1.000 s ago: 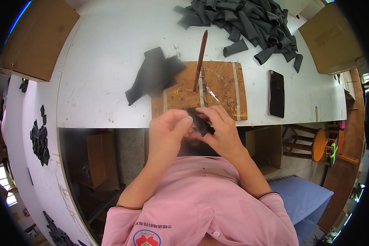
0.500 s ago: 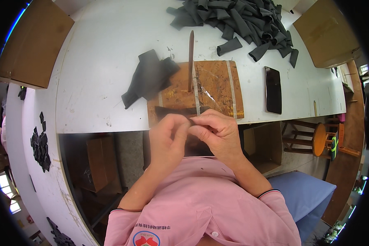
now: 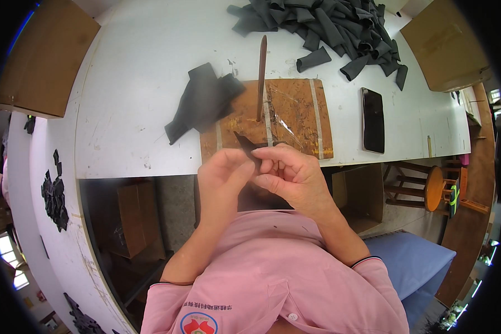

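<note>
Between my two hands is a small dark fabric piece [image 3: 249, 147], its narrow end pointing up and to the left. My left hand [image 3: 224, 173] pinches it from one side, and my right hand [image 3: 289, 175] grips it with thumb and curled fingers from the other. Both hands are at the table's front edge, before a worn brown board [image 3: 298, 111] with pale tape strips. An upright brown stick [image 3: 262, 78] rises from the board. Flat dark fabric pieces [image 3: 203, 100] lie over the board's left side.
A heap of dark fabric tubes [image 3: 339, 28] lies at the back. A black phone [image 3: 372, 121] rests on the white table [image 3: 133, 100] to the right. Cardboard boxes stand at far left [image 3: 44, 55] and far right [image 3: 445, 47]. A wooden stool [image 3: 433, 188] is at the right.
The dark fabric has turned from lying crosswise beyond my hands to pointing up and left between them. My right fingers have shifted their hold slightly.
</note>
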`<state>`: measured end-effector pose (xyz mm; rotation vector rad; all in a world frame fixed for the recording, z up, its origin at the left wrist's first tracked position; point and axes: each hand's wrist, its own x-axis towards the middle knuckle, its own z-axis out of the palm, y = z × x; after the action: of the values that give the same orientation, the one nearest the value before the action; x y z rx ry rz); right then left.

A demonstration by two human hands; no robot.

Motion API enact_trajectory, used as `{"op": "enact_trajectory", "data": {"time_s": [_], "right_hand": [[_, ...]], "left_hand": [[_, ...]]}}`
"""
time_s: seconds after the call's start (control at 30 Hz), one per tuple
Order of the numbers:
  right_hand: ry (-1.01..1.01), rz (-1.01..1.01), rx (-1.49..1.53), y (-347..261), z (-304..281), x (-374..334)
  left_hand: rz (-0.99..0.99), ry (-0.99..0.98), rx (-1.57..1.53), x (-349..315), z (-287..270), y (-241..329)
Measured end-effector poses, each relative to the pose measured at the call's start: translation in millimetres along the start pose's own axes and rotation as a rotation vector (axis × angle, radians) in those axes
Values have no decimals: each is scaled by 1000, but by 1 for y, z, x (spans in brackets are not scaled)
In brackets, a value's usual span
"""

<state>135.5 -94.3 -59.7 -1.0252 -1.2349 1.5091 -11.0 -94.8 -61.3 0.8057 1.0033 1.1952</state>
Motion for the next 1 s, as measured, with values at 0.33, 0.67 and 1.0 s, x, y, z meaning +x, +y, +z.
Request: {"op": "enact_trajectory", "data": {"time_s": [0.33, 0.67, 1.0], "right_hand": [[216, -394, -561, 11, 9, 8], [146, -33, -233, 8, -1, 2], [174, -282, -549, 10, 3, 2]], "left_hand": [[40, 3, 35, 2, 3, -9], [-49, -43, 314, 7, -7, -8], [2, -54, 313, 7, -4, -11]]}}
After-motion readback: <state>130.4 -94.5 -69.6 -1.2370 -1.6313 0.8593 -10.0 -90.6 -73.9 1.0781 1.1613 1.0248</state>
